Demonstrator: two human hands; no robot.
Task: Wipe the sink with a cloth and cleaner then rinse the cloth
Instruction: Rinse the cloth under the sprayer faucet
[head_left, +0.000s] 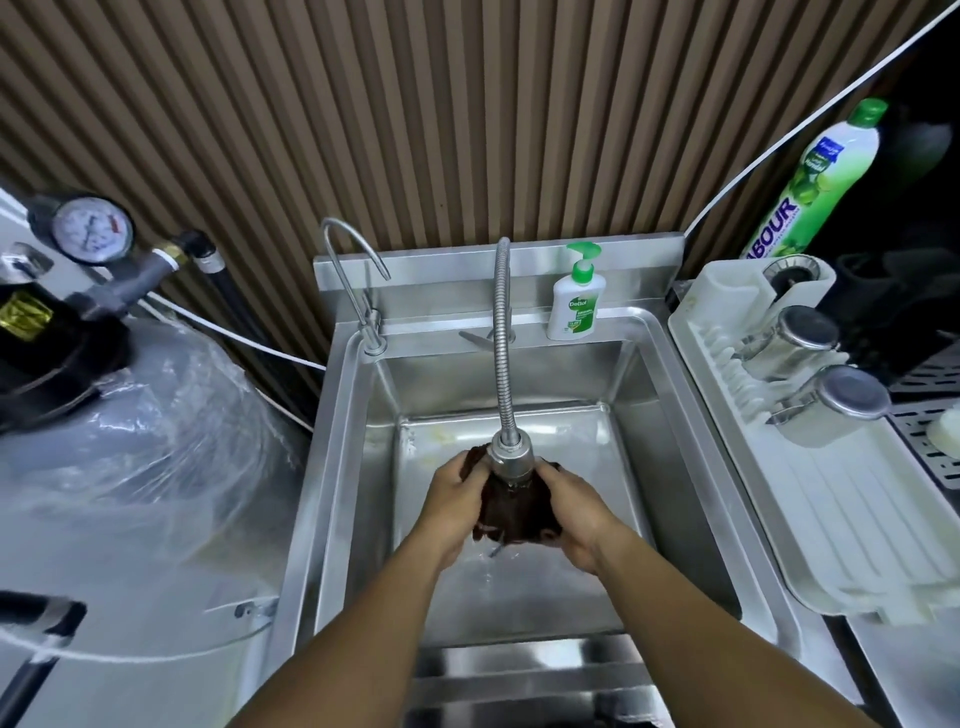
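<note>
A dark brown cloth is bunched between both hands over the middle of the steel sink. My left hand grips its left side and my right hand grips its right side. The flexible tap's spray head hangs right above the cloth, and water drips from the cloth into the basin. A white pump bottle with a green top stands on the sink's back ledge. A tall green-capped cleaner bottle stands at the far right.
A thin curved second tap rises at the sink's back left. A white drying rack with two metal-lidded jars sits right of the sink. A plastic-wrapped tank with a pressure gauge stands on the left.
</note>
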